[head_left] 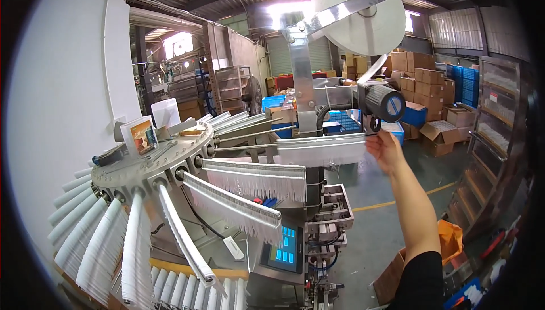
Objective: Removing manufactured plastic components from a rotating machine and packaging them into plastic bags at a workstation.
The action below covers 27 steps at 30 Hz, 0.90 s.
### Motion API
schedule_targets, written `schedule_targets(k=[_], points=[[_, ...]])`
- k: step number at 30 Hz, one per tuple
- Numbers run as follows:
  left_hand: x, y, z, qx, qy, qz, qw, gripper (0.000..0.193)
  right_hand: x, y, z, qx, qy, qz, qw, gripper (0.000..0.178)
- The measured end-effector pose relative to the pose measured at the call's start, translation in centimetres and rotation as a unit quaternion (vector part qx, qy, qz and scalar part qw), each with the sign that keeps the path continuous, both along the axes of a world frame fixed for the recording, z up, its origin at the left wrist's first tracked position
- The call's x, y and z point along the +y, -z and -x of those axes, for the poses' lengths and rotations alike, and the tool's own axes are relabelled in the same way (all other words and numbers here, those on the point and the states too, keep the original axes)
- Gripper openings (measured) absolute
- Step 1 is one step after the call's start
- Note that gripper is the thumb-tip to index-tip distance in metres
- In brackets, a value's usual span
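Note:
From the lower right my right arm, in a black sleeve, reaches up to the right of a round metal turntable (187, 145). My right hand (385, 152) is closed, its fingertips pinched at the outer end of a white row of thin hanging strips (323, 150) on a rod. Whether the fingers grip the strips or the rod end is hard to see. Similar rods fan out around the turntable, with white fringed rows (255, 176) hanging from several of them. Just above the hand sits a black motor (383, 103). My left hand does not show.
A large white roll (359, 12) hangs on a metal arm overhead. A touch screen panel (282, 247) and machine parts (332, 213) stand below. White rolled pieces (187, 290) lie at the bottom. Cardboard boxes (428, 86) and a glass-fronted rack (488, 128) stand to the right.

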<state>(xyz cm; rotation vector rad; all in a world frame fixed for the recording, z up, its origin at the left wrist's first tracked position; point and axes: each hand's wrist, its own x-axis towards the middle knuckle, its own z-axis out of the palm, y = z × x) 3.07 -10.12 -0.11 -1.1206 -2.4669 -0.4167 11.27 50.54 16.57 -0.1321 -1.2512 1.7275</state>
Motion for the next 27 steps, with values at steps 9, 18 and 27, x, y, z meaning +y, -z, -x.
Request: schedule_targets(k=[9, 18, 27], points=[[-0.4, 1.0, -0.1, 0.011, 0.044, -0.113, 0.993, 0.036, -8.0, -0.1, 11.3, 0.066, -0.104, 0.019, 0.992, 0.022], [-1.8, 4.6, 1.1, 0.087, 0.091, -0.151, 0.981, 0.036, -7.9, 0.2, 11.6, 0.086, -0.206, 0.045, 0.974, 0.018], [-2.1, 4.6, 0.8, 0.043, 0.081, -0.147, 0.985, 0.033, -6.9, -0.1, 11.4, 0.004, -0.222, -0.018, 0.975, 0.014]])
